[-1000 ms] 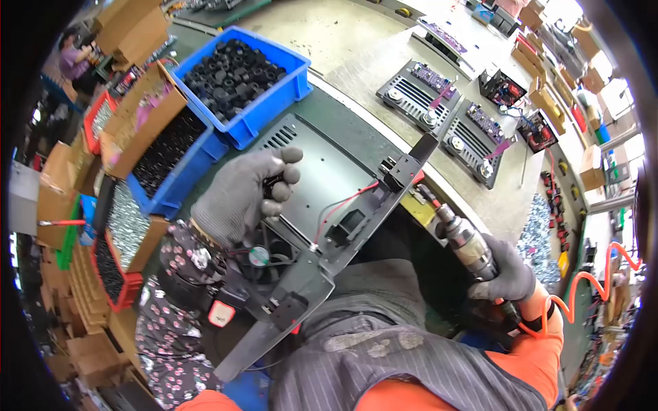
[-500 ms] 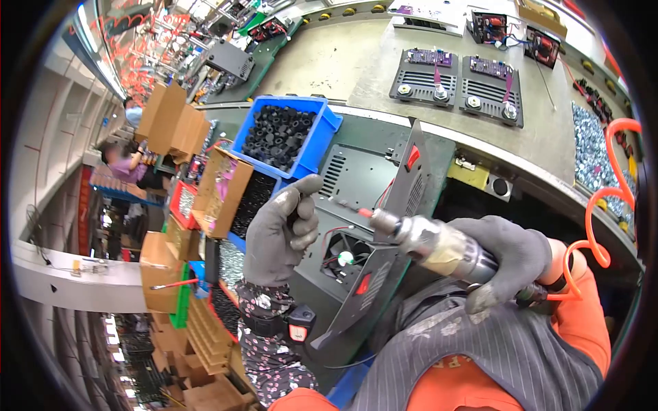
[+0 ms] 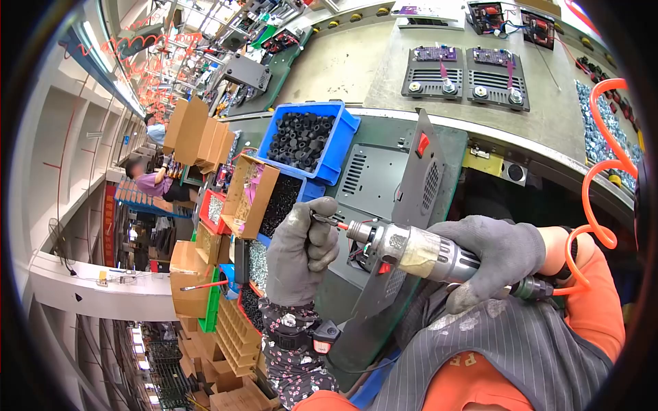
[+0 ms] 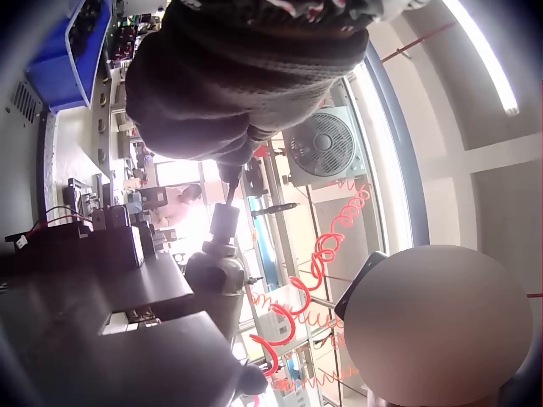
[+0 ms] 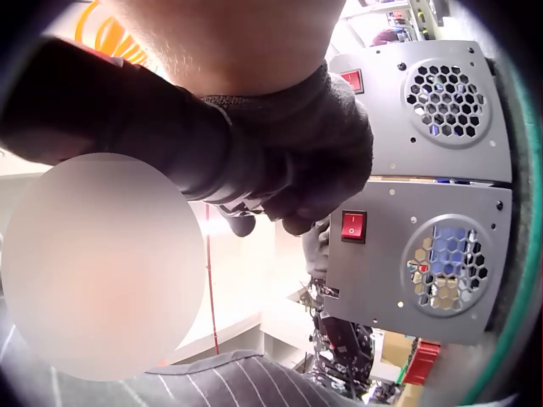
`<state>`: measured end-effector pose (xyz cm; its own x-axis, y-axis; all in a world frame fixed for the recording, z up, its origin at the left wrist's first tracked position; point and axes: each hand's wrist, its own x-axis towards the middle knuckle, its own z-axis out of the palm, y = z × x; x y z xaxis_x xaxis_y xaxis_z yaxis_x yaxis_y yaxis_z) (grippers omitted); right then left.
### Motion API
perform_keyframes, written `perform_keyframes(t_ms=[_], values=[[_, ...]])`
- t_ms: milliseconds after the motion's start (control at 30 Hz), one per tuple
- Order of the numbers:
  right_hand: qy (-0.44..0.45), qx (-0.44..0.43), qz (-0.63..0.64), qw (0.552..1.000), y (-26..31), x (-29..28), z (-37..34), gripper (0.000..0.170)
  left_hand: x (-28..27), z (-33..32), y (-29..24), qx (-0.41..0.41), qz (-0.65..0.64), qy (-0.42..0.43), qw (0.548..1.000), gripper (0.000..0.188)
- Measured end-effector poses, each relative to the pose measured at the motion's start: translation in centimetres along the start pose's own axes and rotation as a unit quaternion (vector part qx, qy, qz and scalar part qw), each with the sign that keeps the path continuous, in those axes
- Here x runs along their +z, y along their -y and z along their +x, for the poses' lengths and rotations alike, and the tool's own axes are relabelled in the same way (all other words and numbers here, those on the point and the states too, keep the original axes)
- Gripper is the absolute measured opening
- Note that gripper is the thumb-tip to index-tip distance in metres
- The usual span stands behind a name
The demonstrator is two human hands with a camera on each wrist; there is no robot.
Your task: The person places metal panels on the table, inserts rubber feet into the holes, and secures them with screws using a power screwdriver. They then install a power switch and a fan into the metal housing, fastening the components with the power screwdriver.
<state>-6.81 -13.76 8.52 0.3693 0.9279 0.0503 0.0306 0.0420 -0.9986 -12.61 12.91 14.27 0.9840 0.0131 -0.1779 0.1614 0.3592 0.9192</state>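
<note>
My gloved right hand (image 3: 497,257) grips a pneumatic screwdriver (image 3: 415,252), its bit pointing left. My gloved left hand (image 3: 299,253) has its fingers curled, with thumb and forefinger pinching a small black screw (image 3: 318,217) right at the bit's tip; the fingers partly hide it. In the left wrist view the bit (image 4: 229,180) reaches up to the gloved fingers. Below and beyond the hands lies a dark metal chassis (image 3: 373,179). Its raised panels carry red rocker switches (image 5: 354,226) and honeycomb vents (image 5: 445,267).
A blue bin (image 3: 346,140) of black round parts stands behind the chassis. Left of it are an open carton (image 3: 260,200) and bins of small hardware. Two vented plates with circuit boards (image 3: 432,85) lie on the far bench. An orange coiled hose (image 3: 591,226) trails from the screwdriver.
The right hand has brought the screwdriver from the chassis's right side across to the left hand, the bit now meeting its fingertips. The head view has turned leftward.
</note>
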Motion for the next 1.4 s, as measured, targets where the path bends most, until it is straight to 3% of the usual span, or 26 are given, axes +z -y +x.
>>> perform_keyframes(t_ms=[133, 233, 300, 367, 433, 500, 567, 633, 667, 733, 767, 867, 967, 1033, 1067, 1100, 1167, 1233, 1300, 1333, 1400], values=[[0.028, 0.036, 0.043, 0.998, 0.7, -0.2, -0.4, 0.066, 0.8, -0.5, 0.1, 0.032, 0.055, -0.038, 0.997, 0.041], [0.060, 0.068, 0.123, 0.988, 1.0, -0.2, -1.0, 0.062, 0.4, -1.1, 0.3, 0.080, 0.119, 0.029, 0.989, 0.046], [0.077, 0.098, 0.177, 0.976, 0.8, -0.3, -1.3, 0.060, 1.4, -1.7, 0.1, 0.077, 0.196, -0.020, 0.977, 0.051], [0.049, 0.012, 0.072, 0.996, 0.3, -0.6, -1.9, 0.059, 1.1, -1.3, -0.5, 0.048, 0.243, 0.011, 0.969, 0.069], [0.032, -0.005, 0.067, 0.997, -0.5, -1.2, -2.8, 0.059, 3.2, -1.2, -1.8, 0.058, 0.386, -0.038, 0.920, 0.073], [-0.038, -0.076, 0.087, 0.993, -1.7, -2.0, -4.3, 0.068, 3.7, -0.5, -2.9, -0.021, 0.568, -0.033, 0.822, 0.068], [-0.100, 0.047, 0.151, 0.982, -1.2, -2.6, -6.2, 0.073, 6.0, 0.8, -2.8, -0.075, 0.682, -0.020, 0.727, 0.062], [-0.169, 0.083, 0.176, 0.966, -1.6, -2.6, -7.4, 0.074, 6.5, 2.4, -1.1, -0.004, 0.748, 0.051, 0.662, 0.057], [-0.210, 0.072, 0.189, 0.957, -1.8, -2.3, -7.7, 0.077, 6.6, 3.2, -0.6, -0.013, 0.743, 0.054, 0.667, 0.057], [-0.203, 0.065, 0.143, 0.967, -3.6, -3.0, -8.8, 0.077, 7.1, 4.8, 0.2, -0.086, 0.770, 0.096, 0.625, 0.050], [-0.197, 0.049, 0.094, 0.975, -4.3, -3.2, -9.3, 0.078, 7.5, 5.3, 0.4, -0.092, 0.769, 0.104, 0.623, 0.050], [-0.171, 0.076, 0.113, 0.976, -5.3, -3.4, -10.1, 0.075, 8.1, 6.4, 0.8, -0.201, 0.737, 0.099, 0.637, 0.038], [-0.135, 0.094, 0.078, 0.983, -5.7, -4.0, -10.4, 0.069, 8.3, 6.6, 0.7, -0.230, 0.721, 0.084, 0.648, 0.037], [-0.086, 0.155, 0.055, 0.983, -6.1, -4.1, -10.1, 0.065, 7.6, 6.6, 0.8, -0.226, 0.708, 0.096, 0.663, 0.037], [-0.103, 0.063, 0.006, 0.993, -8.1, -3.6, -9.8, 0.069, 7.8, 6.7, 0.8, -0.238, 0.696, 0.098, 0.670, 0.038], [-0.102, 0.062, 0.011, 0.993, -8.0, -3.8, -9.7, 0.069, 7.8, 6.7, 0.7, -0.249, 0.685, 0.098, 0.678, 0.039], [-0.037, 0.223, 0.118, 0.967, -6.6, -4.2, -8.9, 0.070, 7.5, 6.7, 0.6, -0.263, 0.683, 0.094, 0.675, 0.039], [-0.022, 0.193, 0.129, 0.973, -7.6, -4.0, -8.8, 0.062, 7.1, 6.8, 0.5, -0.274, 0.680, 0.091, 0.674, 0.039], [-0.029, 0.124, 0.026, 0.992, -8.2, -3.9, -8.6, 0.061, 6.9, 6.8, 0.5, -0.264, 0.676, 0.106, 0.680, 0.039], [-0.030, 0.124, 0.027, 0.991, -7.8, -4.1, -8.4, 0.061, 6.5, 6.8, 0.7, -0.264, 0.676, 0.108, 0.680, 0.039], [-0.005, 0.177, 0.085, 0.980, -6.7, -4.4, -7.8, 0.065, 5.6, 6.5, 1.0, -0.240, 0.634, 0.105, 0.727, 0.039]])
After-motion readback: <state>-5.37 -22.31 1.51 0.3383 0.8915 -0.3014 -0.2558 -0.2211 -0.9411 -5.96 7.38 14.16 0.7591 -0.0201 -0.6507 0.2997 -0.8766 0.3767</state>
